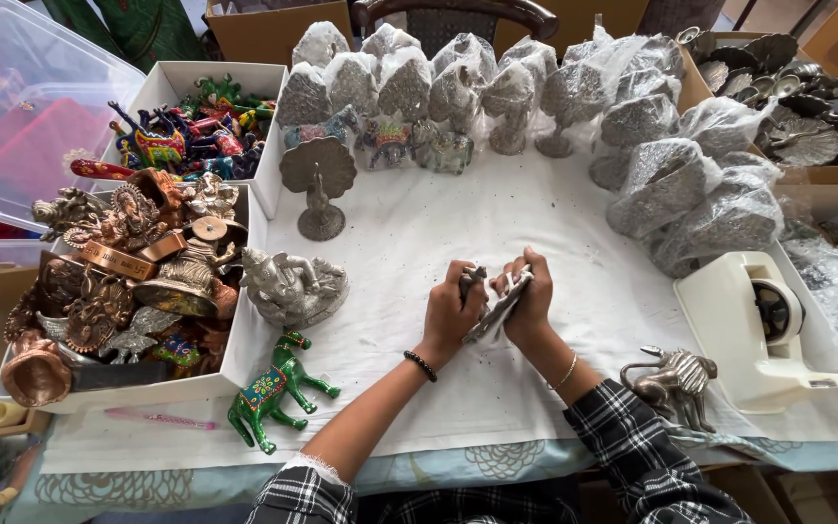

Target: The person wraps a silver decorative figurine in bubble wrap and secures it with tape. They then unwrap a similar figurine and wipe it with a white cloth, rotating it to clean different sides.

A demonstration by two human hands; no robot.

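Observation:
Both hands meet at the middle of the white-covered table point(419, 233). My left hand point(450, 312) and my right hand point(530, 299) are closed together around a small silver metal figurine point(495, 311), partly wrapped in a pale cloth or wrapping. Most of the figurine is hidden by my fingers. A silver seated idol point(291, 287) lies to the left, and a green painted horse point(273, 390) stands near the front edge.
A white box point(235, 374) of copper and brass figurines sits at left, with a box of colourful painted toys point(186, 131) behind it. Plastic-wrapped silver peacock stands point(458, 87) line the back and right. A white tape dispenser point(758, 325) and a metal camel point(673, 380) are at right.

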